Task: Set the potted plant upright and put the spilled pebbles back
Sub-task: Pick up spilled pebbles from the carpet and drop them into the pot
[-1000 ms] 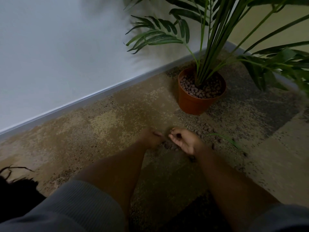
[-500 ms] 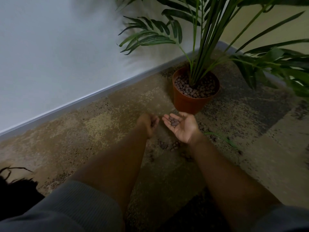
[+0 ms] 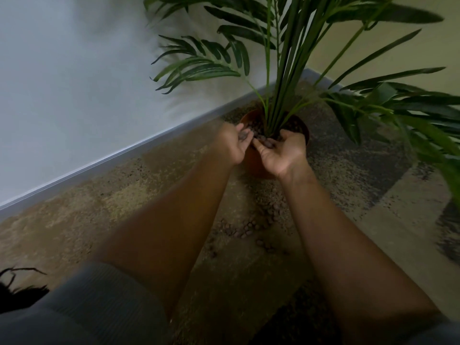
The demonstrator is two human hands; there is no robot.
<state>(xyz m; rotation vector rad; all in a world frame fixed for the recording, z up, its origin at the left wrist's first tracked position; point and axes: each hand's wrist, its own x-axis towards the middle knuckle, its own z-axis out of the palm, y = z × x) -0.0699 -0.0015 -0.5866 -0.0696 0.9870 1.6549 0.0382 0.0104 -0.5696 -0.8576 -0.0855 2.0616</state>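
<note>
The potted plant [image 3: 278, 78], a palm with long green fronds, stands upright in an orange pot [image 3: 255, 165] against the wall. Brown pebbles [image 3: 258, 127] fill the pot around the stems. Both hands are over the pot's near rim. My left hand [image 3: 232, 145] has its fingers curled round a small clutch of pebbles. Beside it, my right hand [image 3: 282, 151] is palm up and cupped, with a few pebbles lying on it. More spilled pebbles [image 3: 249, 226] lie scattered on the carpet between my forearms, nearer to me than the pot.
A white wall with a grey skirting board [image 3: 124, 155] runs diagonally behind the pot. The mottled brown and grey carpet [image 3: 124, 207] covers the floor. Fronds [image 3: 410, 113] spread low to the right of the pot.
Both hands rose from the carpet with pebbles and moved forward to the pot's rim. The right palm, held flat a moment ago, now cups over the pot.
</note>
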